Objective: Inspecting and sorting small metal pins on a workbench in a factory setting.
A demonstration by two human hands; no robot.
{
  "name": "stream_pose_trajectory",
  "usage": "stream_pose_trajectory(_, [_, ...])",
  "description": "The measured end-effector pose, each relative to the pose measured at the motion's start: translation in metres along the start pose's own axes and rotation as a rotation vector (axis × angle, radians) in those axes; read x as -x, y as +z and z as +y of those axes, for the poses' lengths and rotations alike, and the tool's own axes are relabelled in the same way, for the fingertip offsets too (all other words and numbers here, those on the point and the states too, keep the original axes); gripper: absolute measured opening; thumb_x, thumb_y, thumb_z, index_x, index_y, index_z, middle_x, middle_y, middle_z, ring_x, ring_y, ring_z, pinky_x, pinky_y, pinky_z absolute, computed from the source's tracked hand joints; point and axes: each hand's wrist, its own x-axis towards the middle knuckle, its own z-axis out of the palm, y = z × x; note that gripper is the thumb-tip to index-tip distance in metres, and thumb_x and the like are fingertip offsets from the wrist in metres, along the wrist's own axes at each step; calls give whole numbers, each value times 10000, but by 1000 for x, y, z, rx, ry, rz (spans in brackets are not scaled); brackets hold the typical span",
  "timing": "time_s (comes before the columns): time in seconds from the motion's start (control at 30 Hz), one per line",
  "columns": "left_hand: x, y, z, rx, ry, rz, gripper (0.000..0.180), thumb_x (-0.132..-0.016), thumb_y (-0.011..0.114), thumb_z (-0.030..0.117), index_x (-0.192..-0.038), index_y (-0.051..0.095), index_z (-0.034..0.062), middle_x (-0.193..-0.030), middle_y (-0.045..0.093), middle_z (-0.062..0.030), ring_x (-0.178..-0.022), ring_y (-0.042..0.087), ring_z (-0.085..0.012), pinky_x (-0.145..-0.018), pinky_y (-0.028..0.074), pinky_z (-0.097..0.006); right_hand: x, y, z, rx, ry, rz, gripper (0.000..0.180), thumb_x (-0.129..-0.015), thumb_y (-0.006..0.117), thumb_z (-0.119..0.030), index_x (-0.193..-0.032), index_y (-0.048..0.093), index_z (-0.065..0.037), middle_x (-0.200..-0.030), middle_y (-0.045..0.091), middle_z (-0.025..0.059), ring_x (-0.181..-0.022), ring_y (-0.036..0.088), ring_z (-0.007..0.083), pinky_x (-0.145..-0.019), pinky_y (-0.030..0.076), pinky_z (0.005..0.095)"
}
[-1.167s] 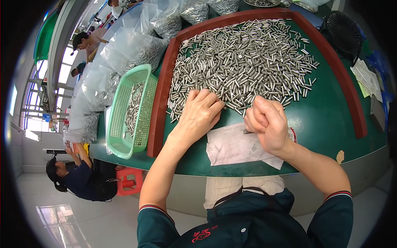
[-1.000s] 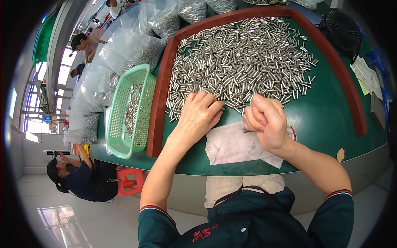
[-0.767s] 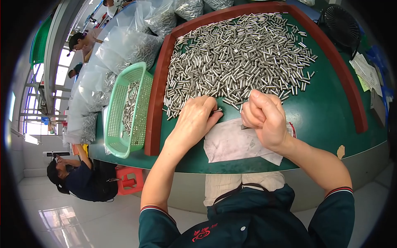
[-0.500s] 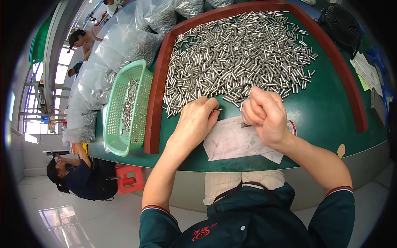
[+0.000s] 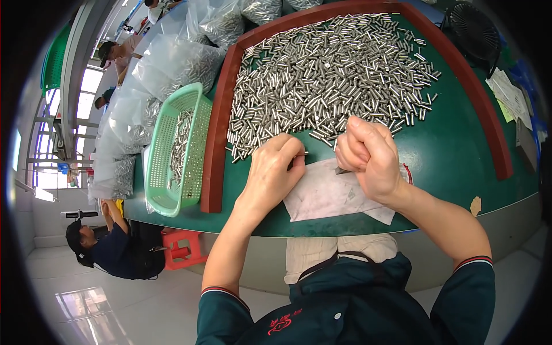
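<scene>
A thin metal pin (image 5: 303, 153) pokes from the left hand (image 5: 273, 172), pinched in its fingers, at the near edge of the pin heap (image 5: 328, 75) on the green table (image 5: 454, 155). The right hand (image 5: 368, 155) is fisted; its contents are hidden.

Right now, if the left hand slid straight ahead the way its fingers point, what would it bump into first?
Most likely the left hand would meet the near edge of the heap of small metal cylinders on the green table, though depth is hard to judge.
</scene>
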Motion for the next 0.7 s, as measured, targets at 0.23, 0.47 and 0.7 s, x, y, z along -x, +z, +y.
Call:
stream_pose_trajectory(0.23, [15, 16, 23, 57, 177, 11, 178, -592, 609, -30, -698, 477, 23, -783, 508, -81, -666, 497, -245, -583, 403, -319, -1, 4, -1, 83, -1, 31, 440, -881, 342, -217, -465, 234, -122, -394, 258, -16, -377, 185, 83, -386, 175, 246])
stream_pose_trajectory(0.47, [23, 16, 33, 125, -8, 104, 210, -634, 651, 33, -817, 550, 21, -799, 510, -78, -696, 489, -244, -600, 408, -329, 0, 3, -2, 70, -49, 26, 435, -883, 334, -216, -469, 238, -124, -392, 252, -19, -376, 178, 79, -386, 178, 241])
stream_pose_trajectory(0.7, [25, 24, 33, 156, -119, 81, 167, -624, 646, 1, -772, 575, 32, -762, 507, -76, -688, 495, -241, -585, 411, -325, 2, 2, -1, 16, -9, -10, 428, -883, 325, -217, -475, 243, -123, -390, 247, -21, -372, 167, 78, -385, 174, 241])
